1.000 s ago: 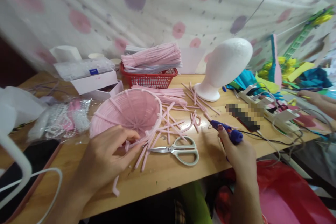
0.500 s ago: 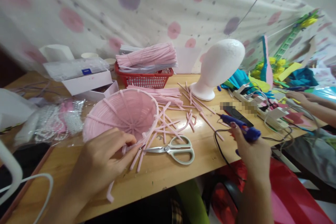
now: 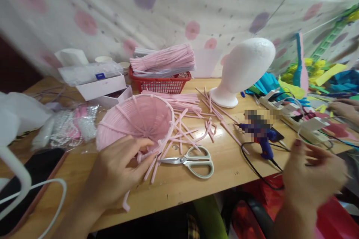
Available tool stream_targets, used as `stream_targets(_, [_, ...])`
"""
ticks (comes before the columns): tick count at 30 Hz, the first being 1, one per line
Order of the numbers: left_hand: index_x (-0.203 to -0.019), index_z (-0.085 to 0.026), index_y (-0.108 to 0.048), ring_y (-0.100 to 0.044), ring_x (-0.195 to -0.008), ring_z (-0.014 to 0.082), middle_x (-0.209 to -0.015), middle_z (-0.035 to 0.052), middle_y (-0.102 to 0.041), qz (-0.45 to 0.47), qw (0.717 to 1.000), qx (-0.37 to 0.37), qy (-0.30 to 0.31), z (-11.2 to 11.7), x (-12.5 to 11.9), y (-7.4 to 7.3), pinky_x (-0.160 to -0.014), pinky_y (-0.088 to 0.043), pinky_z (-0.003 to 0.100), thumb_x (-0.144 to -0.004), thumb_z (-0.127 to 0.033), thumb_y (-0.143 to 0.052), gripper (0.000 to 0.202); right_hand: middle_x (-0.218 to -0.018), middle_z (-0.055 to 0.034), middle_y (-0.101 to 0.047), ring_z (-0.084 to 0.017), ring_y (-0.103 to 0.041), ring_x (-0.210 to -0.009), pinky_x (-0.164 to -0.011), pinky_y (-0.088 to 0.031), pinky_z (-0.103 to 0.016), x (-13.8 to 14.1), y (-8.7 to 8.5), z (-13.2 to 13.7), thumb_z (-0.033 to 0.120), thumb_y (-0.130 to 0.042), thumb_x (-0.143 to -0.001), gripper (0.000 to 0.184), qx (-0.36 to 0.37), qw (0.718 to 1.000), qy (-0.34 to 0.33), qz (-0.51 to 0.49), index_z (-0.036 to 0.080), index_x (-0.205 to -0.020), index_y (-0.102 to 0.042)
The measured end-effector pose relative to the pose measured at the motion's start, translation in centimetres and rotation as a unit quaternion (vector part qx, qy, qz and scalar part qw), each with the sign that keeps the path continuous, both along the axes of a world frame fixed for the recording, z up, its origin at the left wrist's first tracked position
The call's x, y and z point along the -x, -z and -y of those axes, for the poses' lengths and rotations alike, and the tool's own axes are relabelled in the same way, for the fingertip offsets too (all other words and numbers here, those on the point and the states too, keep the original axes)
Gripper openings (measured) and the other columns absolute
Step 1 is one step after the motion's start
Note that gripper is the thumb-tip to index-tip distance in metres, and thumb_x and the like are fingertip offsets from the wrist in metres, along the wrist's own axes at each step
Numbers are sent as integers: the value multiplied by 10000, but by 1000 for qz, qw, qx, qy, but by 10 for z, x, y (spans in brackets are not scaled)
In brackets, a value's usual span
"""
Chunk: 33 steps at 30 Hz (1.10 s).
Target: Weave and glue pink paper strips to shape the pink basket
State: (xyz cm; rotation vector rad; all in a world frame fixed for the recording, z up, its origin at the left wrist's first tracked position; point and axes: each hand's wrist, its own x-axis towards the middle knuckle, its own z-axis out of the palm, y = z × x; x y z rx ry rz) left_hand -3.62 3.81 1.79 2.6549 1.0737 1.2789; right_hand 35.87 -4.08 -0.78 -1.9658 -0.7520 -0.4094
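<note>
A pink bowl-shaped piece [image 3: 123,119] made of fuzzy pipe cleaners lies tilted on the table, its hollow facing up and right. My left hand [image 3: 120,171] pinches its near rim, with fingertips partly hidden; a bent pink pipe cleaner [image 3: 126,201] hangs below this hand. White-handled scissors [image 3: 193,161] lie just right of it, beside loose pink stems [image 3: 179,130]. A blue glue gun [image 3: 265,138], partly pixelated, rests on the table. My right hand [image 3: 312,173] is off the gun, to its right, fingers loosely curled and apart, holding nothing I can make out.
A red basket [image 3: 162,84] of pipe-cleaner bundles and a white foam head [image 3: 242,71] stand behind. At right are a power strip [image 3: 291,119] and another person's hand [image 3: 346,110]. Bagged beads [image 3: 70,129] and a white lamp [image 3: 14,157] are at left.
My right hand has let go of the glue gun, which now rests on the table, and moved right. My left hand keeps its place at the rim. The view has shifted slightly.
</note>
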Motion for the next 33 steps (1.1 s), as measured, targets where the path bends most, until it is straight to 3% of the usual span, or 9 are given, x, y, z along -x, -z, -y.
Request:
stream_targets(2, [-1067, -203, -668, -705, -694, 120, -818, -11, -746, -5, 1000, 15, 0, 0, -1, -2, -634, -553, 221, -1012, -280, -616, 108, -1076, -174, -664, -367, -659, -967, -793, -491, -498, 37, -4, 5, 571, -658, -946, 414, -87, 996, 7, -25, 200, -1123, -701])
stream_targets(4, [-1042, -200, -679, -707, -689, 121, -813, -6, -752, -11, 1000, 28, 6, 0, -1, -6, -627, -558, 220, -1012, -270, -606, 106, -1054, -102, -675, -288, -661, -972, -882, -509, -447, 80, -4, 0, 439, -722, -946, 272, -125, 972, -197, -39, 229, -1118, -704])
stream_targets(6, [-958, -202, -684, -686, -637, 114, -759, -17, -735, -16, 999, 35, 17, 3, -1, -10, -600, -544, 219, -998, -236, -608, 93, -989, -46, -651, -210, -648, -874, -813, -541, -378, 122, -2, -13, 359, -640, -1011, 273, -59, 910, -403, -80, 261, -1265, -652])
stream_targets(10, [-836, -218, -645, -654, -583, 103, -686, -38, -699, 4, 999, 51, 19, 20, 1, -20, -562, -509, 217, -973, -217, -639, 137, -1216, -58, -576, -188, -607, -1063, -937, -552, -366, 176, 3, -36, 233, -530, -1062, 380, -29, 824, -561, -77, 332, -1427, -556])
stream_targets(18, [-905, -269, -684, -722, -655, 91, -797, -50, -767, 57, 982, 179, -22, 50, -2, -25, -547, -559, 122, -993, -266, -611, 114, -1432, -61, -440, -235, -473, -1368, -1031, -543, -402, 195, 12, -26, 68, -464, -1014, 645, -83, 762, -640, -57, 448, -1535, -453])
stream_targets(22, [-1134, -299, -704, -776, -678, 118, -861, -39, -811, 81, 967, 235, -56, 44, 3, -26, -534, -584, 117, -1003, -286, -581, 180, -1581, -116, -405, -330, -438, -1450, -1161, -460, -563, 203, 24, -20, 409, -590, -1039, 659, -91, 743, -643, -159, 360, -1624, -290])
stream_targets(26, [-1154, -326, -745, -776, -690, 105, -873, -47, -816, 65, 966, 248, -43, 35, 7, -30, -587, -596, 107, -986, -270, -610, 222, -1601, -140, -358, -386, -314, -1532, -1233, -366, -600, 213, 23, -19, 667, -686, -914, 887, -64, 754, -642, -125, 307, -1622, -291])
stream_targets(29, [-1070, -309, -789, -786, -751, 119, -928, -21, -830, 55, 970, 232, -45, 31, 9, -31, -677, -620, 134, -998, -295, -611, 192, -1580, -154, -347, -375, -285, -1544, -1231, -372, -584, 222, 18, -20, 604, -693, -932, 852, -49, 768, -630, -101, 283, -1610, -290])
stream_targets(33, [-992, -290, -809, -741, -625, 117, -779, -26, -804, 61, 971, 222, -71, 31, 9, -28, -614, -614, 152, -990, -330, -634, 179, -1585, -146, -318, -345, -279, -1545, -1241, -365, -550, 231, 17, -22, 489, -732, -931, 854, -44, 776, -623, -91, 293, -1610, -253])
